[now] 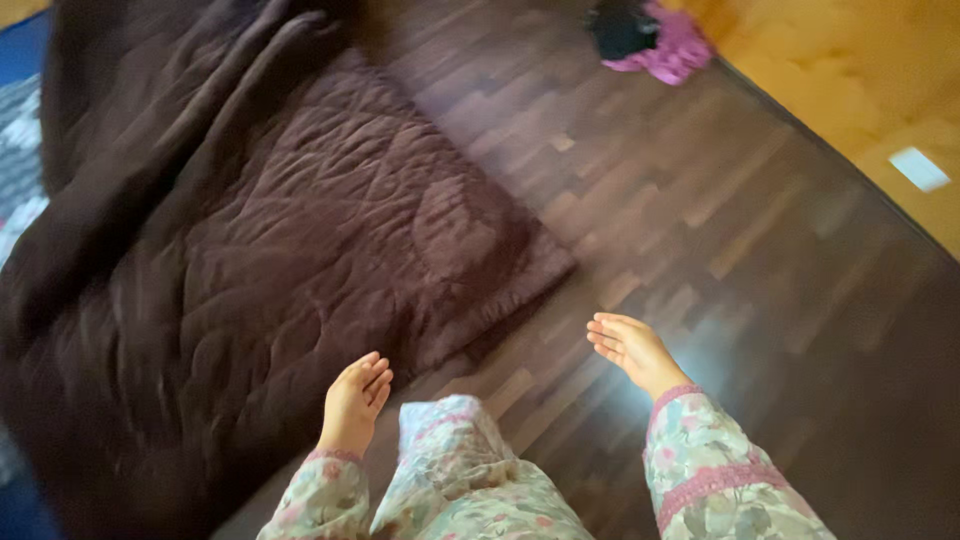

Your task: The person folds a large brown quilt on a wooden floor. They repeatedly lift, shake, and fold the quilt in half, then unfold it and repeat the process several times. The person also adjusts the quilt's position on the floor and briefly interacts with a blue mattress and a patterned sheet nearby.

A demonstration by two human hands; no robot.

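Head view, looking down. Left hand (pixel 355 402) is hovering over the near edge of a dark brown quilted blanket (pixel 280 250), fingers extended and together, gripping nothing. Right hand (pixel 633 350) is hanging over the dark wood floor (pixel 720 220), fingers loosely open, holding nothing, well apart from the blanket. The blanket is lying spread on the floor, left of centre. A pink and black bundle (pixel 648 38) is lying at the far edge; whether it contains anything cannot be told. A small white rectangle (pixel 919 168) is showing on the yellow surface (pixel 850 70) at right.
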